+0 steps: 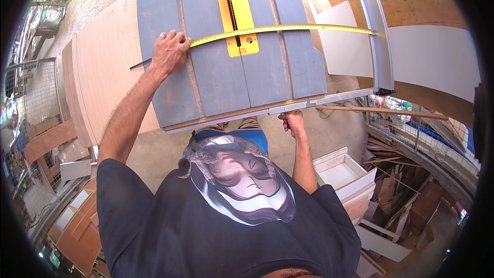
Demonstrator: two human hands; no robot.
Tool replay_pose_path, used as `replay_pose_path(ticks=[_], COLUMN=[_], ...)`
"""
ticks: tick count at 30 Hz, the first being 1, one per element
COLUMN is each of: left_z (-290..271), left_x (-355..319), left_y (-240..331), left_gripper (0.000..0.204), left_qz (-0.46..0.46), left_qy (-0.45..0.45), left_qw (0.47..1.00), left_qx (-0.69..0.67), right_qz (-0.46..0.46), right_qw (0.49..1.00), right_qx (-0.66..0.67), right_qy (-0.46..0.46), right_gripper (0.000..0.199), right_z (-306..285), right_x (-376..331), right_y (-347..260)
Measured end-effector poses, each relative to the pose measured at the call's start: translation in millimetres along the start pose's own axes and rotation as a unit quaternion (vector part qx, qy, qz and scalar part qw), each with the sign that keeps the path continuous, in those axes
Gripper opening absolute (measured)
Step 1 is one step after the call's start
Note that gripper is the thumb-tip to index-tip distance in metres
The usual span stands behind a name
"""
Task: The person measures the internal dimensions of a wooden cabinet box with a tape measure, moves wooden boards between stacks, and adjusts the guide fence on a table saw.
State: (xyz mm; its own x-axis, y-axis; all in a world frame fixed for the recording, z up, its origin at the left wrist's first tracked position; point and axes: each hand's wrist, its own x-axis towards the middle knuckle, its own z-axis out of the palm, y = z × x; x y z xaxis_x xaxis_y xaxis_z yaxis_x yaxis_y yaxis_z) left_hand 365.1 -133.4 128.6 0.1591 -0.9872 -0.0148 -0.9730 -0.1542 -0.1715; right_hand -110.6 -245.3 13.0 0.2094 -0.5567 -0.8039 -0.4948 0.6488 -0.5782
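Note:
A grey table saw top [216, 80] lies in front of me, with a yellow throat plate [249, 31] around the dark blade slot. My left hand [171, 53] is closed on the yellow tape measure [288, 28] near the table's left side. A thin dark stick [139, 65], pencil-like, pokes out under that hand. The tape runs across the table to the metal rip fence [374, 31] at the right. Below the front rail [321, 101], my right hand [294, 123] is closed, fingers curled at a small yellow part [291, 111]; what it grips is mostly hidden.
A pale wooden board [110, 67] adjoins the table's left side. White panels [427, 54] lie beyond the fence. At the lower right stand a white drawer box [337, 167] and piled wood offcuts [396, 190]. More brown panels [77, 231] lean at the lower left.

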Motion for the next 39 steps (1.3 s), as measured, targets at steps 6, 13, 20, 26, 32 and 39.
replay_pose_path(ticks=[6, 13, 20, 26, 32, 39], left_z=[2.5, -3.1, -12.5, -60.5, -59.0, -85.5], left_x=[-2.5, 5.7, -16.5, -74.3, -109.8, -68.5], left_y=[-2.6, -4.3, -5.0, 25.3, 47.8, 93.2], left_gripper=[0.021, 0.025, 0.029, 0.039, 0.072, 0.118], left_qz=[0.003, 0.03, 0.075, 0.124, 0.029, -0.039], left_qy=[0.01, 0.023, 0.062, 0.074, 0.076, 0.099], left_qw=[1.0, 0.999, 0.992, 0.98, 0.965, 0.896], left_qx=[-0.003, -0.025, -0.085, -0.137, -0.25, -0.431], right_qz=[0.0, 0.014, -0.173, -0.286, -0.34, -0.276], right_qw=[1.0, 0.988, 0.981, 0.911, 0.901, 0.896], right_qx=[-0.004, -0.152, -0.088, 0.227, 0.269, -0.234], right_qy=[-0.001, -0.035, 0.01, 0.192, 0.022, -0.259], right_gripper=[0.01, 0.033, 0.059, 0.055, 0.046, 0.073], right_z=[1.5, -19.0, -81.8, -38.6, 51.2, 170.9], right_x=[1.3, -31.5, -86.8, -4.9, -0.8, -78.8], right_y=[1.9, -25.4, -159.4, -238.8, -242.2, -161.5])
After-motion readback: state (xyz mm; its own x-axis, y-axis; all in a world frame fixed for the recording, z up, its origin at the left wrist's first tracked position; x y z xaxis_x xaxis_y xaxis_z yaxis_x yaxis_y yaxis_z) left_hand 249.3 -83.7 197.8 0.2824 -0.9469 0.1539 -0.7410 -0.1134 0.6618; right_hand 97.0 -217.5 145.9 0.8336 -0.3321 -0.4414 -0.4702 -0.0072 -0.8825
